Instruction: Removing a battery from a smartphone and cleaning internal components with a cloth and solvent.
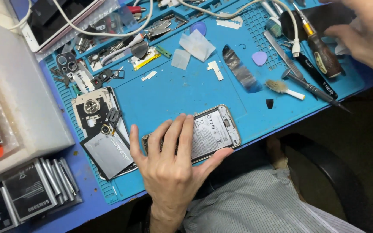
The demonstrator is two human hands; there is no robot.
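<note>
Head-camera view: an opened phone (203, 133), its back cover off and a white-labelled battery exposed, is pinned flat near the front edge of a blue work mat (173, 92) by the left hand (173, 162), whose fingers (182, 129) are spread across the left half of the phone while the thumb is braced against its near edge. The right hand (368, 32) is seen at the far right corner, over a dark-handled screwdriver (322, 54); its fingers are loosely curled, and whether anything is gripped cannot be told. A removed back panel with a round opening (93, 110) and a grey rectangular part (109, 153) are laid just left of the phone. Farther back on the mat, a strip of shiny film (240, 69), a small brush (283, 88), a lilac pick (259, 58) and squares of white cloth (197, 44) are scattered. A white cable (296, 30) is trailed across the far side. Spare batteries (26, 190) are stacked at the near left of the counter (85, 196), beside a pale plastic box (18, 90). A striped shirt (255, 203) is visible below.
</note>
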